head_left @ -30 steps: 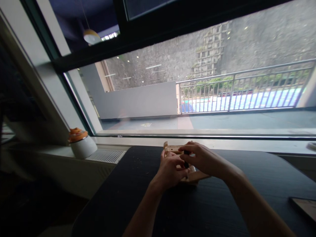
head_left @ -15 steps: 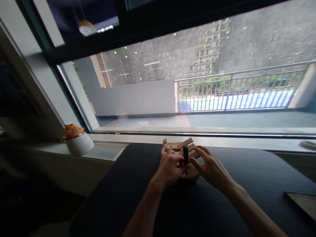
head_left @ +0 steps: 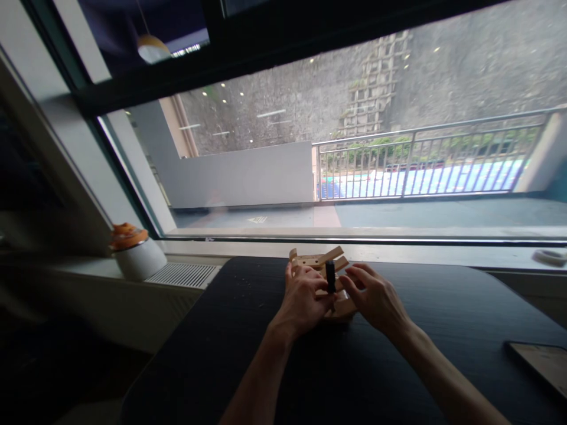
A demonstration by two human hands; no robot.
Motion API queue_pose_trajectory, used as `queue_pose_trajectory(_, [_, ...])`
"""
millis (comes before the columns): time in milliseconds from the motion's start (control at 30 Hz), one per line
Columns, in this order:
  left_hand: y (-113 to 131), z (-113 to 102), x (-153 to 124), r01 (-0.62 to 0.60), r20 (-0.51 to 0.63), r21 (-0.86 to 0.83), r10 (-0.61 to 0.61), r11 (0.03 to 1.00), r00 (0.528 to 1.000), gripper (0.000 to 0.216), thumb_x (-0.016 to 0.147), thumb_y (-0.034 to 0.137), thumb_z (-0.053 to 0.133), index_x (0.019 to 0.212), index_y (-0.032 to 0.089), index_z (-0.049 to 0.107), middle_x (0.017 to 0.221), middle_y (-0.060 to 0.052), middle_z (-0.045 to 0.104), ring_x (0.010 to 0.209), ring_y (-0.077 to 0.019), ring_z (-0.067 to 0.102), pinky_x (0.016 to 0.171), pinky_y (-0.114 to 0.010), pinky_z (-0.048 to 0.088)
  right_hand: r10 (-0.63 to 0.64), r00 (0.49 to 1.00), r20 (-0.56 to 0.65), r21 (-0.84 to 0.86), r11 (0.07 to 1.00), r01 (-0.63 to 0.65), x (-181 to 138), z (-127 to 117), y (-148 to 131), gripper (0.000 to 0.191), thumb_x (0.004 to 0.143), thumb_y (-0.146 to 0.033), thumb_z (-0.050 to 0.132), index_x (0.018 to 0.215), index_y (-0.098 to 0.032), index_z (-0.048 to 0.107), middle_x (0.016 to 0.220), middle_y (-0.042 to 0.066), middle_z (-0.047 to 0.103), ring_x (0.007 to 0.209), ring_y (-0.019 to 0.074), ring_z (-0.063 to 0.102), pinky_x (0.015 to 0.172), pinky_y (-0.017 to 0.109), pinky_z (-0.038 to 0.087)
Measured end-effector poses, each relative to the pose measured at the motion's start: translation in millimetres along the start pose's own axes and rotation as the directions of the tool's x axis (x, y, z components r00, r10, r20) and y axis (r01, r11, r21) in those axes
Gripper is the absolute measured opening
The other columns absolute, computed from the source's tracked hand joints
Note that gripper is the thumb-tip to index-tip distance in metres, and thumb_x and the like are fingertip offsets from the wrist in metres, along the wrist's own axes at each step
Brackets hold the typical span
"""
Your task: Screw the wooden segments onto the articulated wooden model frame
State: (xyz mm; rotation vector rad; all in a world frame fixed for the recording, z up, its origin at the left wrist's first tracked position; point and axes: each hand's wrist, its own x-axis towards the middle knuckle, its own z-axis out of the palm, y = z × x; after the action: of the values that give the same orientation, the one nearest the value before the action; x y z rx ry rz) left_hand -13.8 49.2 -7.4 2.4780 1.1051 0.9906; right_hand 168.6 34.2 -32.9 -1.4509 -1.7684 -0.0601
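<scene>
A wooden model of pale slats and drilled strips rests at the far side of the dark table. My left hand is closed over its left part, with thumb and forefinger around the lower end of an upright screwdriver. The screwdriver has a black handle; its tip is hidden behind the fingers and the wood. My right hand is just right of the handle, fingers bent and slightly apart, seemingly holding nothing. Several slats jut up toward the window between the hands.
The dark table has small crumbs at left. A framed, tablet-like object lies at the right edge. On the sill stand a white pot with an orange top beside a vent grille, and a pale ring-shaped object at right.
My right hand has shifted slightly left, its fingertips more bent beside the screwdriver handle. The left hand keeps its hold. The whole view has moved a little.
</scene>
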Motion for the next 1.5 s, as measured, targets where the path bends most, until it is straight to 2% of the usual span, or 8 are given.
queue_pose_trajectory(233, [-2, 2, 1, 0.004, -0.016, 0.034, -0.003, 0.999, 1.0, 0.005, 0.074, 0.032, 0.073, 0.076, 0.028, 0.072, 0.089, 0.002, 0.067, 0.105, -0.0228, 0.052, 0.11, -0.061, 0.014, 0.007, 1.0, -0.028, -0.055, 0.998, -0.009, 0, 1, -1, 0.032, 0.091, -0.045, 0.044, 0.088, -0.02, 0.065, 0.095, 0.004, 0.066, 0.075, 0.0186, 0.064, 0.067, 0.03, 0.044])
queue_pose_trajectory(567, [-3, 4, 1, -0.014, -0.036, 0.046, 0.015, 0.999, 0.999, 0.007, 0.075, 0.033, 0.071, 0.075, 0.025, 0.07, 0.085, 0.001, 0.067, 0.099, -0.0213, 0.055, 0.109, -0.057, 0.021, -0.04, 0.995, -0.093, -0.139, 0.99, 0.027, 0, 5, 2, 0.032, 0.092, -0.041, 0.044, 0.08, -0.019, 0.065, 0.086, 0.004, 0.067, 0.068, 0.0168, 0.063, 0.061, 0.026, 0.04])
queue_pose_trajectory(1133, [0, 3, 1, 0.029, -0.03, 0.058, -0.027, 0.998, 0.999, 0.011, 0.074, 0.033, 0.07, 0.067, 0.024, 0.069, 0.076, 0.001, 0.067, 0.092, -0.0211, 0.056, 0.108, -0.059, 0.02, -0.134, 0.976, -0.171, -0.289, 0.954, 0.081, 2, 10, 0, 0.039, 0.095, -0.041, 0.04, 0.071, -0.019, 0.062, 0.072, 0.002, 0.066, 0.055, 0.013, 0.058, 0.054, 0.026, 0.032])
queue_pose_trajectory(1200, [0, 3, 1, 0.04, -0.036, 0.051, -0.038, 0.998, 0.999, 0.011, 0.073, 0.033, 0.071, 0.066, 0.024, 0.069, 0.075, 0.001, 0.066, 0.091, -0.0206, 0.056, 0.109, -0.058, 0.02, -0.129, 0.98, -0.151, -0.307, 0.949, 0.078, 1, 9, -2, 0.038, 0.095, -0.039, 0.039, 0.072, -0.019, 0.062, 0.076, 0.003, 0.066, 0.058, 0.013, 0.059, 0.054, 0.026, 0.033])
queue_pose_trajectory(1367, [0, 4, 0, 0.044, -0.046, 0.047, -0.042, 0.998, 0.998, 0.012, 0.073, 0.032, 0.071, 0.064, 0.024, 0.068, 0.072, 0.002, 0.065, 0.091, -0.0204, 0.056, 0.11, -0.058, 0.019, -0.052, 0.999, -0.001, -0.323, 0.945, 0.049, 2, -5, -12, 0.031, 0.094, -0.04, 0.041, 0.086, -0.021, 0.065, 0.091, 0.004, 0.067, 0.07, 0.0169, 0.062, 0.056, 0.027, 0.038])
queue_pose_trajectory(1500, [0, 5, -1, 0.052, -0.053, 0.062, -0.049, 0.997, 0.997, 0.014, 0.072, 0.033, 0.071, 0.062, 0.024, 0.067, 0.072, 0.001, 0.064, 0.091, -0.0208, 0.055, 0.11, -0.059, 0.019, -0.086, 0.994, -0.064, -0.296, 0.953, 0.063, 16, -30, -25, 0.03, 0.087, -0.042, 0.052, 0.103, -0.02, 0.066, 0.108, 0.01, 0.065, 0.094, 0.0261, 0.061, 0.072, 0.035, 0.046])
